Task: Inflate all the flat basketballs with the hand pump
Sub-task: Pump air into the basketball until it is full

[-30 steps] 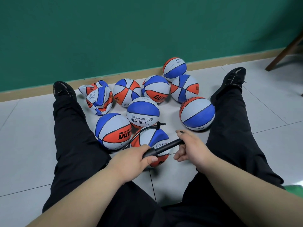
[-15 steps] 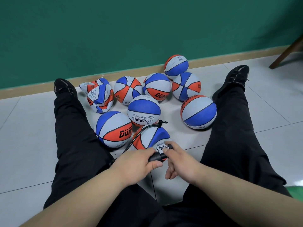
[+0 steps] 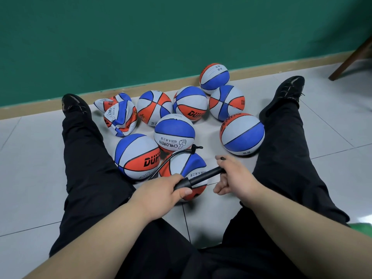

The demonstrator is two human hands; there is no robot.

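"CHILDREN" stands on the middle basketball [image 3: 174, 133]. A cut-off "DU…" stands on the near-left basketball [image 3: 138, 156] and the rear basketball [image 3: 190, 103], and "CHIL" on the crumpled flat basketball [image 3: 120, 117].

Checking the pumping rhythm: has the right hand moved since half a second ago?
Yes. The right hand has drawn rightward, off the nearest ball, pulling the pump out long; the left hand grips its barrel.

Even, soft indoor light; faint shadows, wide-angle bending at edges.
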